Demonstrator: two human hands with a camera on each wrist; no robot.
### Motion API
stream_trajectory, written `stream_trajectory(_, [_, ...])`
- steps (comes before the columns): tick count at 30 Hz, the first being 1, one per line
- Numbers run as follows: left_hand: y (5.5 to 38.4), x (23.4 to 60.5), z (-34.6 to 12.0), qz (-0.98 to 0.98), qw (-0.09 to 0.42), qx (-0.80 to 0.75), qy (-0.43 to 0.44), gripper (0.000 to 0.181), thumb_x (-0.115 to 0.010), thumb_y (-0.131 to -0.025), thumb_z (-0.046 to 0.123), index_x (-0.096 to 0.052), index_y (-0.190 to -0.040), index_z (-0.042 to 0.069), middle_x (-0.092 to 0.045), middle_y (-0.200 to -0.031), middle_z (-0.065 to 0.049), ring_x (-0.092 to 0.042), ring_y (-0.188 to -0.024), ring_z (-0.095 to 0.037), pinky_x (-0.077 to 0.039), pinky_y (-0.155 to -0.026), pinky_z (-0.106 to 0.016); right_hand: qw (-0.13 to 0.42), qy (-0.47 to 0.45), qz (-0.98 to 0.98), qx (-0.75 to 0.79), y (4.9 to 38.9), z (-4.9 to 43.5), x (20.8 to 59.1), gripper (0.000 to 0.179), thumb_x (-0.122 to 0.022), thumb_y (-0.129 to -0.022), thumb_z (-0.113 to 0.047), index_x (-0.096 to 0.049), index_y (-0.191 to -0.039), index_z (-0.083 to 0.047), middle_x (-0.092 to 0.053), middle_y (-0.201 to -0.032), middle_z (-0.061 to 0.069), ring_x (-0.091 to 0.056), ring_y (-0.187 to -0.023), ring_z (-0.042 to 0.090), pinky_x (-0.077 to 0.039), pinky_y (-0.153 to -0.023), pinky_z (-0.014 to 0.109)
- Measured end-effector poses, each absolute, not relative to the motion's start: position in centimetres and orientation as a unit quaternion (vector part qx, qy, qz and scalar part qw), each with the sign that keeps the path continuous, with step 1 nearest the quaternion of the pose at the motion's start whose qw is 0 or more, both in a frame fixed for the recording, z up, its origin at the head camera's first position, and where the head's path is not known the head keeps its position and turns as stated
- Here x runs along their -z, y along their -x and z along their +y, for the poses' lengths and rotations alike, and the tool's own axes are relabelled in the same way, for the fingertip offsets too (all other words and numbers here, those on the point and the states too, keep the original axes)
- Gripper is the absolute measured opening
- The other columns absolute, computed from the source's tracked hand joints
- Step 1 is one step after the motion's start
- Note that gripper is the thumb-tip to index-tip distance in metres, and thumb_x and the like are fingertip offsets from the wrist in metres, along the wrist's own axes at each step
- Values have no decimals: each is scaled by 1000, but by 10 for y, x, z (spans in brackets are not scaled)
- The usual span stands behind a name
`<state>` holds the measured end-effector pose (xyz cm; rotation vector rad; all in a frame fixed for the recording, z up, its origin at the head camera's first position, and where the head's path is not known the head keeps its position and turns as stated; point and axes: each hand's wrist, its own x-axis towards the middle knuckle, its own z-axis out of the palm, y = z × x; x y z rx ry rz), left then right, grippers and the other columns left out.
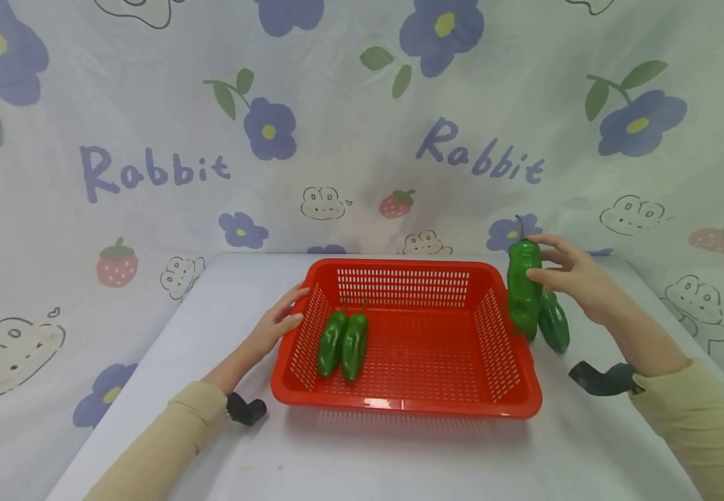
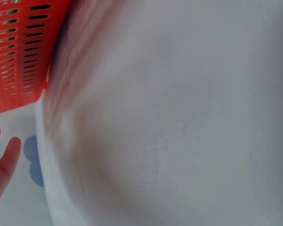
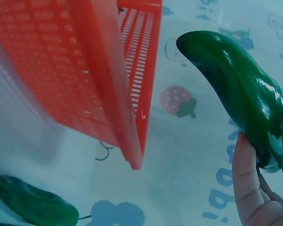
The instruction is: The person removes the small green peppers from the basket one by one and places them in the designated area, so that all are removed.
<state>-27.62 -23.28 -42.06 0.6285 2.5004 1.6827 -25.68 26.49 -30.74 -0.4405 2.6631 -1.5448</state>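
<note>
My right hand (image 1: 571, 275) grips a long glossy green pepper (image 1: 525, 285) near its stem end, thumb and fingers on opposite sides. The pepper hangs upright, stem up, and overlaps the right rim of the red basket (image 1: 402, 408) in the head view. From the right wrist view, the held pepper (image 3: 240, 89) shows beside and apart from the basket wall. My left hand (image 1: 274, 325) rests on the basket's left rim with its fingers extended. Inside the basket, two green peppers (image 1: 354, 348) lie side by side at the left.
Another green pepper (image 1: 553, 323) lies on the white table (image 1: 337, 466), just right of the basket and partly behind the held one. Behind the table hangs a pale cloth (image 1: 349, 139) with flowers, strawberries and rabbits. Dark bands (image 1: 603, 379) hang at both wrists.
</note>
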Motion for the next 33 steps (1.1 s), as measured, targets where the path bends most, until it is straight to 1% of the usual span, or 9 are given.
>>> stream_trajectory(4, [276,420,-233,812,31,-546,-205,51,-45,-93,17,-31,-141,8,-13,-153,-12,-40,-119,-41,-52,-81,-30,9,136,860,492,257,273,310,57,-54,-91,-19,-28,-141,-19,-31,-138,25,-51,-92,-3,-47,-73,18])
stream_trajectory(8, [275,420,-234,810,34,-548,-205,51,-45,-93,17,-32,-141,9,-12,-153,-11,-40,-121,-41,-51,-83,-29,1,123,866,485,257,281,313,56,-54,-91,-20,-29,-141,-21,-33,-136,23,-49,-94,-4,-47,-72,18])
stream_trajectory(11, [275,420,-234,808,34,-551,-206,50,-45,-94,16,-32,-141,7,-12,-153,-12,-38,-122,-40,-51,-83,-27,-2,113,868,483,258,285,316,56,-55,-91,-21,-29,-141,-21,-34,-135,24,-52,-89,-5,-46,-72,19])
stream_trajectory(16, [274,419,-233,806,32,-552,-209,50,-44,-93,15,-32,-141,6,-13,-152,-14,-38,-122,-39,-49,-84,-23,-11,93,875,475,259,293,321,59,-56,-91,-22,-27,-142,-17,-32,-137,30,-55,-81,-7,-43,-72,18])
stream_trajectory(23, [277,423,-235,804,36,-556,-208,51,-45,-93,16,-32,-142,9,-13,-153,-9,-38,-122,-39,-50,-84,-25,-21,73,879,471,263,305,329,60,-55,-91,-24,-26,-143,-15,-31,-137,31,-50,-82,-12,-44,-69,14])
stream_trajectory(28, [277,423,-236,802,35,-556,-215,50,-45,-93,15,-32,-141,8,-12,-153,-10,-38,-123,-40,-50,-85,-26,-26,64,881,469,267,315,335,63,-54,-91,-24,-23,-145,-14,-29,-137,33,-48,-82,-12,-43,-68,12])
stream_trajectory(33, [278,423,-236,805,34,-551,-216,50,-45,-93,15,-32,-141,9,-12,-153,-10,-36,-125,-41,-49,-88,-32,-27,57,882,467,270,323,341,64,-54,-91,-25,-23,-146,-14,-28,-137,34,-46,-83,-13,-44,-67,11])
